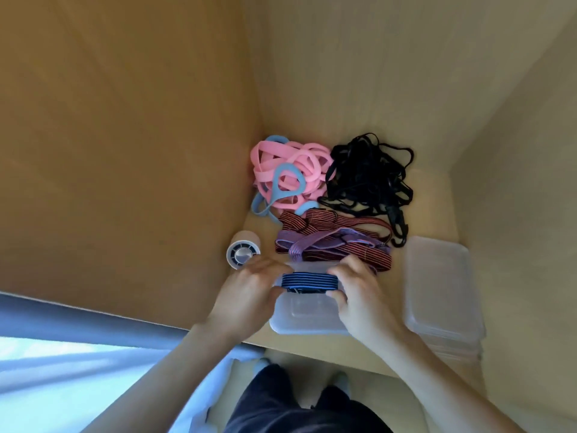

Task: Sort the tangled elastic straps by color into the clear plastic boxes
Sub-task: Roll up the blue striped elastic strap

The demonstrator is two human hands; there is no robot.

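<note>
My left hand (249, 287) and right hand (359, 290) each pinch an end of the folded blue strap (309, 281), likely soft and springy, over the box (307, 323).

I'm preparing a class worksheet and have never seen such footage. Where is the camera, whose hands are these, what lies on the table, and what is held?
No machine here: a person wears a camera on the head, looking down at their own hands. The left hand and right hand together grip a folded blue-and-black striped strap over an open clear plastic box. Beyond it on the table lie pink and light-blue straps, black straps, and red-striped and purple-striped straps. A white cylinder is at the left; stacked clear boxes at the right.
</note>
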